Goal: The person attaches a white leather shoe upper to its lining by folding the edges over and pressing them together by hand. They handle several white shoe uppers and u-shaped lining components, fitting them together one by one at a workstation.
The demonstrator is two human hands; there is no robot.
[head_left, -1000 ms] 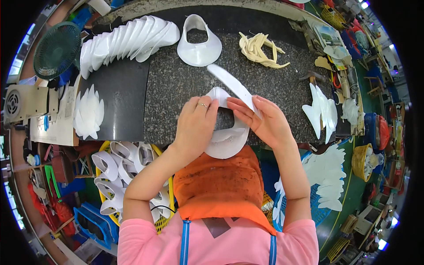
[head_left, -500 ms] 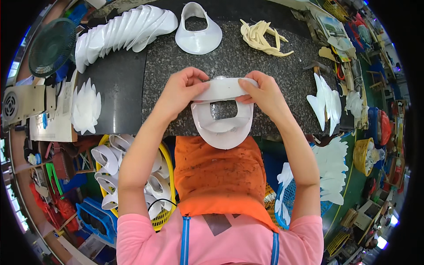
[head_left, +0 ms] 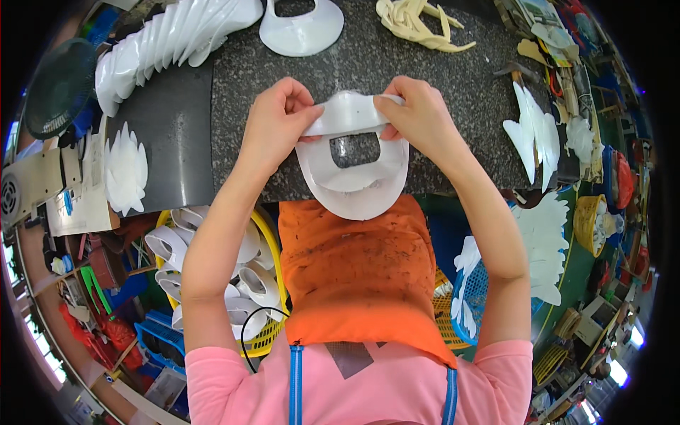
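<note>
A glossy white shoe upper (head_left: 361, 205) lies at the front edge of the stone-topped bench (head_left: 269, 71), its rounded front overhanging my orange apron. Along the far side of its opening, a pale band (head_left: 346, 116) is stretched between my two hands. My left hand (head_left: 278, 117) pinches the band's left end, thumb on top and fingers curled behind. At the right end, my right hand (head_left: 418, 113) grips it the same way. The fingertips behind the band are partly hidden. Beyond my hands, another white upper (head_left: 303, 34) rests on the bench.
Nested white uppers (head_left: 177, 39) line the back left. Cream strips (head_left: 418, 25) lie at the back right. White cut pieces flank both sides, with a hammer (head_left: 516, 71) at right. Below are a yellow basket (head_left: 280, 312) of uppers and a blue basket (head_left: 478, 283) with white pieces.
The whole view has shifted, so the bench sits higher in the picture. Both hands keep their pinch on the upper's band, which looks more bent than before.
</note>
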